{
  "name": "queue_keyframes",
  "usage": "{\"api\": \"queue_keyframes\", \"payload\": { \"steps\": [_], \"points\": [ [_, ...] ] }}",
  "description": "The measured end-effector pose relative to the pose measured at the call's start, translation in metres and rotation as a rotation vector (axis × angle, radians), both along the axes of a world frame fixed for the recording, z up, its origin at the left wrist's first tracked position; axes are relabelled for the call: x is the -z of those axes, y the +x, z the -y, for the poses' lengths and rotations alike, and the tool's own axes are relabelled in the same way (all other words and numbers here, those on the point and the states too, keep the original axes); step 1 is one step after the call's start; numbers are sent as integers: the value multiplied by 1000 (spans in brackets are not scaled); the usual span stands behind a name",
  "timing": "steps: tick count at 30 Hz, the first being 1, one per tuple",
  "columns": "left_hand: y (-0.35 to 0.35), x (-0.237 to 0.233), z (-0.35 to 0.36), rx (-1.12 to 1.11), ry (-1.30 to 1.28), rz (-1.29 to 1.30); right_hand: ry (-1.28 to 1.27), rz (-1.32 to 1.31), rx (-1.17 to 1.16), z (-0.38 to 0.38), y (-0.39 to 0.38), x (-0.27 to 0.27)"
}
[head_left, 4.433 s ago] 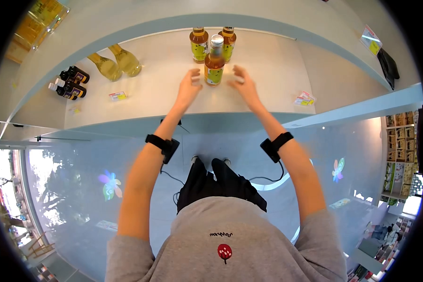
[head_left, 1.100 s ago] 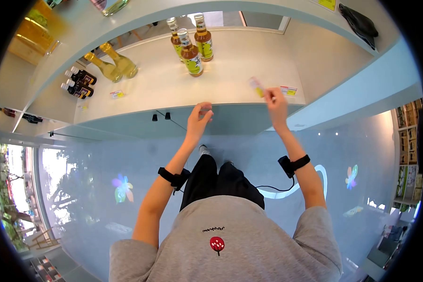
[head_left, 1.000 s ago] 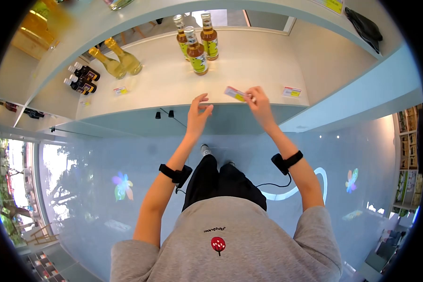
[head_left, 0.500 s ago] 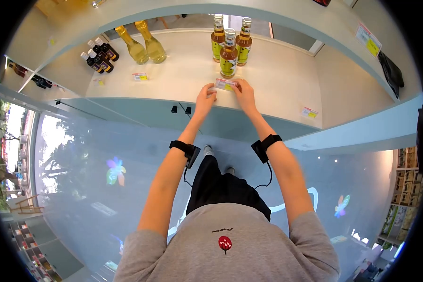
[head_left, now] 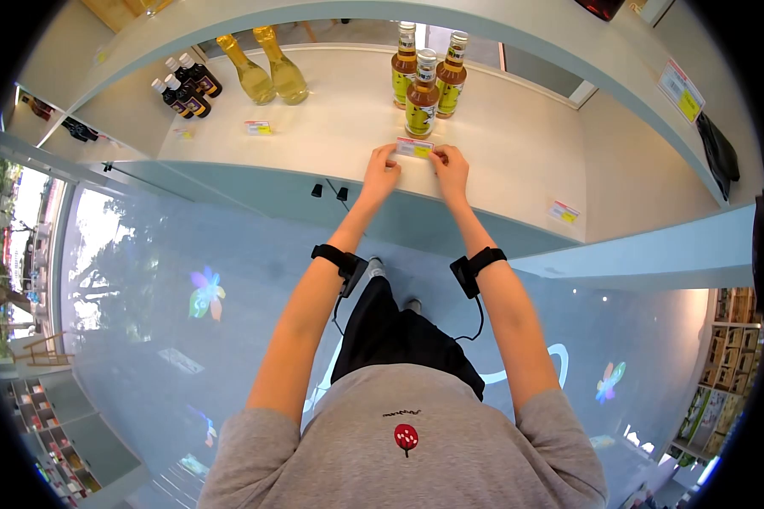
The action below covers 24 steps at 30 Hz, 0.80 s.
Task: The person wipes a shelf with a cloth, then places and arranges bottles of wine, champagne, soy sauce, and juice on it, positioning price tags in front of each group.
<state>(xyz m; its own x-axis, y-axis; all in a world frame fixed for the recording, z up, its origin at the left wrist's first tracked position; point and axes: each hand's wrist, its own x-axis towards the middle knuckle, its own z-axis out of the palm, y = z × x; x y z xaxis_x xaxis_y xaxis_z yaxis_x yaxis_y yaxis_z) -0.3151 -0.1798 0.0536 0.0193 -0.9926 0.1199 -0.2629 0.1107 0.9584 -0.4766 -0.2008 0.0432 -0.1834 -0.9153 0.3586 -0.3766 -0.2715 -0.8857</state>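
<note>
A small price tag (head_left: 414, 148), white with pink and yellow, lies on the pale shelf (head_left: 501, 161) right in front of three amber bottles (head_left: 422, 81) with yellow-green labels. My left hand (head_left: 382, 166) pinches the tag's left end and my right hand (head_left: 450, 165) pinches its right end. Both hands rest near the shelf's front edge. Each wrist wears a black band with a cable.
Two tall yellow bottles (head_left: 267, 68) and several small dark bottles (head_left: 185, 85) stand at the shelf's far left, with a tag (head_left: 258, 127) before them. Another tag (head_left: 563, 212) lies at the right. A higher shelf (head_left: 569, 34) overhangs. A black object (head_left: 720, 148) lies far right.
My right hand picked up the tag from the shelf's right side and carried it left. Both hands now hold it down in front of the three amber bottles.
</note>
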Motion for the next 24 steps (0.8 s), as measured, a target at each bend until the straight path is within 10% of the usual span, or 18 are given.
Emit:
{"api": "queue_keyframes", "payload": {
  "steps": [15, 24],
  "points": [
    [2, 5, 4, 17, -74, 148, -18, -29, 6, -6, 3, -4],
    [37, -35, 43, 18, 154, -205, 246, 126, -21, 27, -51, -31]
  ]
}}
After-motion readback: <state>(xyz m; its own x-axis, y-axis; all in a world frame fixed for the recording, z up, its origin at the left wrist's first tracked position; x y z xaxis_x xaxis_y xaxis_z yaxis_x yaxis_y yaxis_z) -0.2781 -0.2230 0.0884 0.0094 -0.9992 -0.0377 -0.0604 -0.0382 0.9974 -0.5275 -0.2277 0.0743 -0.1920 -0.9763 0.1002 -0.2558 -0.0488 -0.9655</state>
